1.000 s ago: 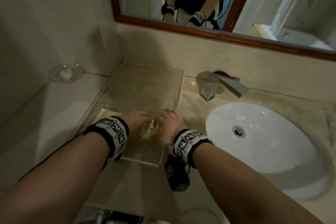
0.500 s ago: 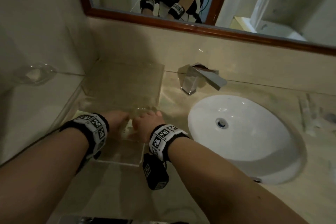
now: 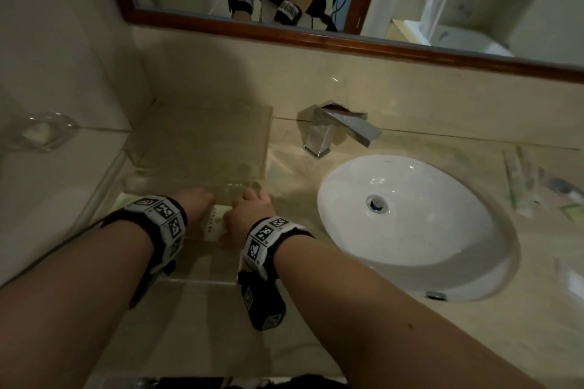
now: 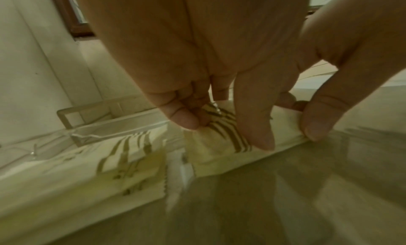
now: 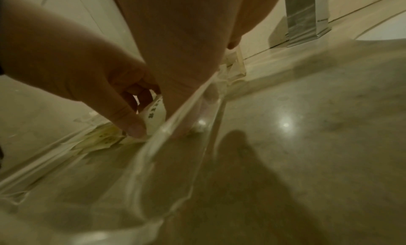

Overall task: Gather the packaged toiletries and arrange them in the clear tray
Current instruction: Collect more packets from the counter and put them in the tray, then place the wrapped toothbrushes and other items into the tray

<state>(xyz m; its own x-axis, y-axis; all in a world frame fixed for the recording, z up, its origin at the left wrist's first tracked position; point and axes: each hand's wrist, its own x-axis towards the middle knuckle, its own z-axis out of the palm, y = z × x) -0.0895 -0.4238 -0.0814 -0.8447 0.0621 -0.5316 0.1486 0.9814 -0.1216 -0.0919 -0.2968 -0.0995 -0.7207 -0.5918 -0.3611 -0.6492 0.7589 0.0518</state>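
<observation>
Pinching flat cream paper-wrapped toiletry packet [image 3: 215, 226] inside clear acrylic tray [image 3: 202, 281]: left hand [image 3: 197, 204] and right hand [image 3: 249, 215] grip opposite ends, fingers curled; long axis runs hand-to-hand, both equally near.

Beside your polished marble counter [image 3: 202, 319], the glossy white ceramic basin [image 3: 410, 215] gleams; behind the basin, your faucet [image 3: 335, 133] is mirror-bright metal, the tray [image 3: 202, 142] clear glossy plastic, the packet [image 4: 219, 141] matt paper.

A beige marble counter [image 3: 196, 341] fills the lower frame, with a white oval basin [image 3: 407, 224] at right and a chrome tap [image 3: 335, 133] behind it. Across the top runs a wood-framed mirror [image 3: 316, 38] (light dim, yellowish); a glass dish [image 3: 41, 133] sits at far left.
</observation>
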